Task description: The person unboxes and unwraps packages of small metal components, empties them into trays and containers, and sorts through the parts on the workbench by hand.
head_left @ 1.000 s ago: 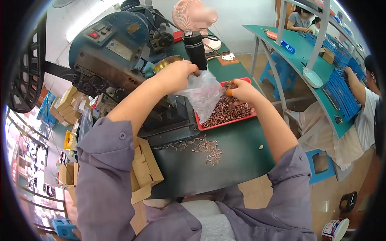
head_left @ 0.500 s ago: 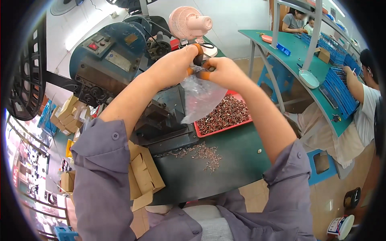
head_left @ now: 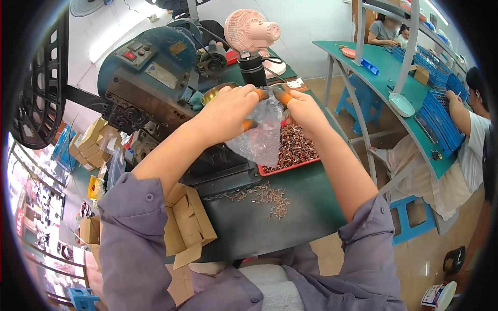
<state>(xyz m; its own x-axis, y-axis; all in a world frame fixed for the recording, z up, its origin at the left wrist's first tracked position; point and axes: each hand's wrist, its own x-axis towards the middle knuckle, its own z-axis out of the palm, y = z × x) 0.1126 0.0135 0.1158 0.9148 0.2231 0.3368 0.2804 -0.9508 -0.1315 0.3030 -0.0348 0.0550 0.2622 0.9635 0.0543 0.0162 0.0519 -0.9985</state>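
A clear plastic bag hangs by its upper edge between my two hands. My left hand pinches it at the top left, its thumb lying against the bag's side. At the top right, my right hand grips the rim between thumb and finger. Orange covers with dark tips sit on several of my fingertips. Behind and below the bag is a red tray heaped with small reddish-brown and silvery parts. More loose small pieces lie scattered on the green table in front of it.
A dark green press machine stands at the left, an open cardboard box near the table's front edge. Beyond my hands are a black cylinder, a brass-coloured bowl and a pink fan. Co-workers sit at another green table at right.
My hands have come down and moved apart, spreading the bag's top between them. The black cylinder and the bowl behind them now show. The view has shifted slightly.
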